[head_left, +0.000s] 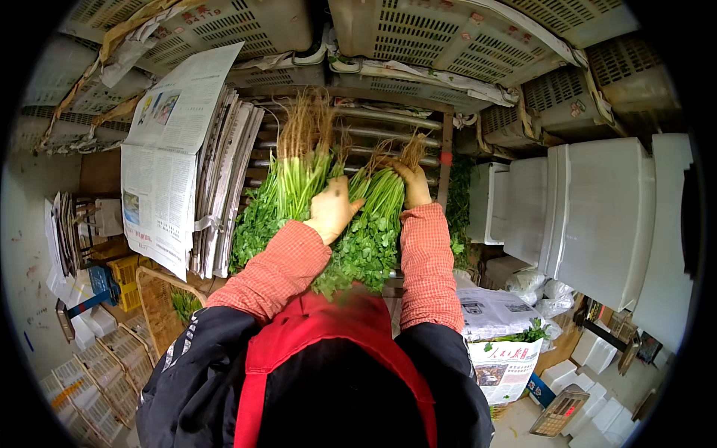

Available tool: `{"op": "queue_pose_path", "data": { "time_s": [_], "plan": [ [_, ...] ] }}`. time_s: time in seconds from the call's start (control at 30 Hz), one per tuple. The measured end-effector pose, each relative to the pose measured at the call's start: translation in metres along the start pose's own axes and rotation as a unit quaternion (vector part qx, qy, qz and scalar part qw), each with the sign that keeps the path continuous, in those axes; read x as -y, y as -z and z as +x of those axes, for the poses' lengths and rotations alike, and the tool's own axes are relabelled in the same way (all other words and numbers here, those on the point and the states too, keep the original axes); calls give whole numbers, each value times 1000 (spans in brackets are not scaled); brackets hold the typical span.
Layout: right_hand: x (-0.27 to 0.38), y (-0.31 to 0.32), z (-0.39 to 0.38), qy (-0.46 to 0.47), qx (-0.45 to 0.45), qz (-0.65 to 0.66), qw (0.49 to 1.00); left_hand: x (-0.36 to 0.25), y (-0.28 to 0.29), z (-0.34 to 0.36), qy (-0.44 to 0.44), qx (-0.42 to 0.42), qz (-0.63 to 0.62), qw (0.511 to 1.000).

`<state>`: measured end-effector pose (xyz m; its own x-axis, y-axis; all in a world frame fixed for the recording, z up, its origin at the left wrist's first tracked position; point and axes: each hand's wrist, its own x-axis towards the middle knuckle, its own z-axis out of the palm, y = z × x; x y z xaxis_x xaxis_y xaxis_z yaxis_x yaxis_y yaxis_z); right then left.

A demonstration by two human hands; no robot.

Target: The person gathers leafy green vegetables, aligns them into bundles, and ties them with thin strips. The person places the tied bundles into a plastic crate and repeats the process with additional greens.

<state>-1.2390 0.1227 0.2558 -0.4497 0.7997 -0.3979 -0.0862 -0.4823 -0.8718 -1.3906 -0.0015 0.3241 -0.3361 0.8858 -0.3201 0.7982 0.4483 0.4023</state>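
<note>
Two bunches of fresh green coriander with long brown roots lie on a slatted metal rack, roots pointing away from me. The larger left bunch (295,183) is spread broadly, its leaves toward me. My left hand (332,209) rests between the bunches, its thumb laid over the stems of the right bunch (377,213) and its fingers partly hidden in the greens. On the far right side of that bunch, my right hand (412,181) curls round the stems just below the roots. Both hands close on this right bunch from its two sides.
A thick stack of folded newspapers (220,179) stands at the rack's left. Grey plastic crates (418,37) line the far side. White foam boxes (597,216) are stacked at right. A newspaper-wrapped bundle (500,313) and a calculator (559,411) sit at lower right.
</note>
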Motion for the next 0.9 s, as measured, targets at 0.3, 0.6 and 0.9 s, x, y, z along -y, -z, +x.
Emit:
{"op": "queue_pose_path", "data": {
  "time_s": [0.3, 0.6, 0.9],
  "plan": [
    [10, -12, -15, 11, -130, -110, 985, 4, -5, 9, 35, 63, -46, 996],
    [-8, -27, 20, -119, -35, -368, 921, 4, -12, 9, 28, 35, -73, 996],
    [4, -59, 1, -55, -56, -332, 940, 26, -11, 3, 4, -172, -246, 954]
  ]
}}
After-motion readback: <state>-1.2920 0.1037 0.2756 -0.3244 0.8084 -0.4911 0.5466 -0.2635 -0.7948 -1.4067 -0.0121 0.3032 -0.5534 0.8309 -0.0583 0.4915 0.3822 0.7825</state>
